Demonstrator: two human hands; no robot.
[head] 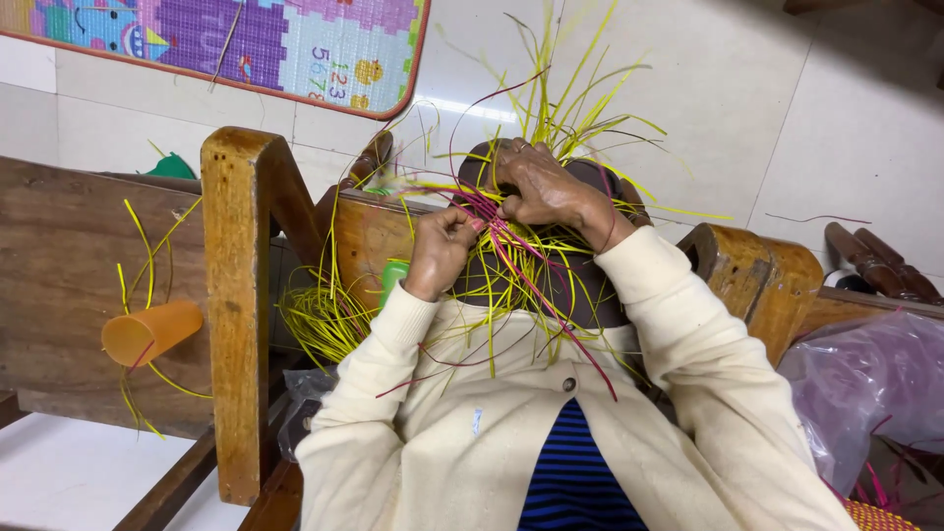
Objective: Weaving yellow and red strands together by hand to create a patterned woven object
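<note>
Wooden bench (69, 265), largest item, fills the 9 o'clock side of the head view; its upright post (236, 295) stands at about 8 o'clock from frame centre. Tiled floor (787, 108) runs across 12 to 3 o'clock. A colourful play mat (295, 39) lies at 11 o'clock on the floor.

Person wears a cream cardigan (442, 433) over a blue striped top (575, 472), both at 6 o'clock.

Clear plastic bag (870, 383) sits at 4 o'clock, resting against a wooden armrest (757, 275) at 3 o'clock.

Dark round form (551, 285), centre frame, carries the weaving. Yellow strips (565, 108) fan out from it toward 12 o'clock; a looser bundle hangs at 8 o'clock from the form, beside the post. Pink strips (521, 265) cross the form's face and trail down toward 5 o'clock.

Orange cup (147, 332) lies on its side on the bench at 9 o'clock, well apart from both hands.

Right hand (546, 187): on top of the form at its 12 o'clock edge, fingers curled, pinching pink strips at the point where they gather. Strips run out from under the hand toward 6 o'clock.

Left hand (440, 251): at 9 o'clock of the form, clenched around strands; the pink strips lie at its 3 o'clock, touching the knuckles. Hands are just beside each other.
</note>
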